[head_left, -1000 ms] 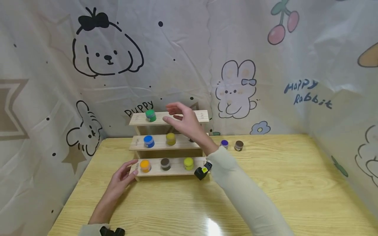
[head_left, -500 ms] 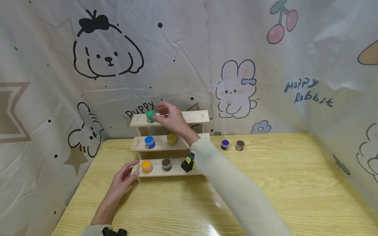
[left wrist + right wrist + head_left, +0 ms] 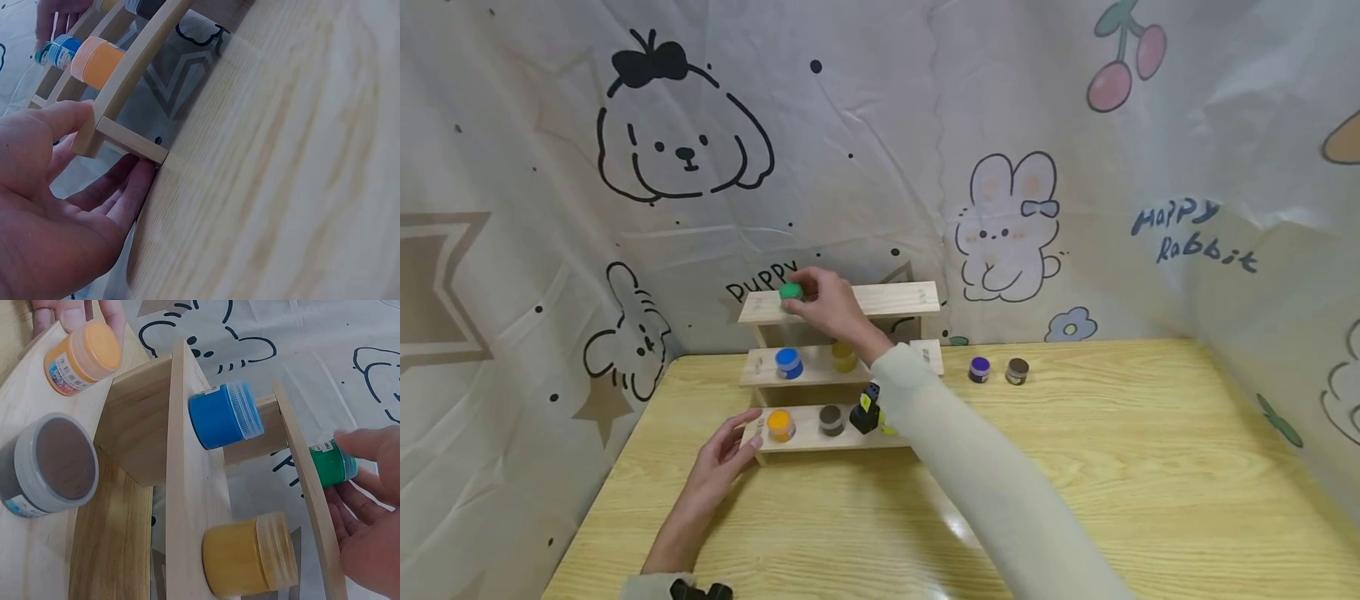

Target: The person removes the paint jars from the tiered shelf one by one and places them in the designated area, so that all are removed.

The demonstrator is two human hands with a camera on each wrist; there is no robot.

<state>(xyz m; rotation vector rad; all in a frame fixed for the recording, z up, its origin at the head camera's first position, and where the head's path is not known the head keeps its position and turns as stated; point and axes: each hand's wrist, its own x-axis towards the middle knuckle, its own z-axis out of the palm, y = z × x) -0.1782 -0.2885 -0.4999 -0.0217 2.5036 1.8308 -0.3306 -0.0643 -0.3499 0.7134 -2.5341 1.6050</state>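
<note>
A three-tier wooden display shelf (image 3: 898, 298) stands on the table against the printed cloth. On its top tier sits a small green paint jar (image 3: 327, 464); my right hand (image 3: 831, 308) pinches it between thumb and fingers. My left hand (image 3: 721, 462) holds the left end of the bottom tier, thumb on the board and fingers by the leg (image 3: 132, 140). A blue paint jar (image 3: 219, 415) and a dark yellow one (image 3: 244, 556) stand on the middle tier. The bottom tier bears an orange jar (image 3: 780, 426) and a dark brown jar (image 3: 831, 420); my right wrist partly hides a lime one.
To the right of the shelf, a purple jar (image 3: 979, 369) and a brown jar (image 3: 1017, 371) stand on the wood-grain table (image 3: 1150, 467). A cloth (image 3: 880, 125) printed with cartoon animals hangs behind and at both sides.
My right hand has moved left along the top tier to the green jar and now pinches it. The left hand stays at the shelf's end. The head view has shifted slightly.
</note>
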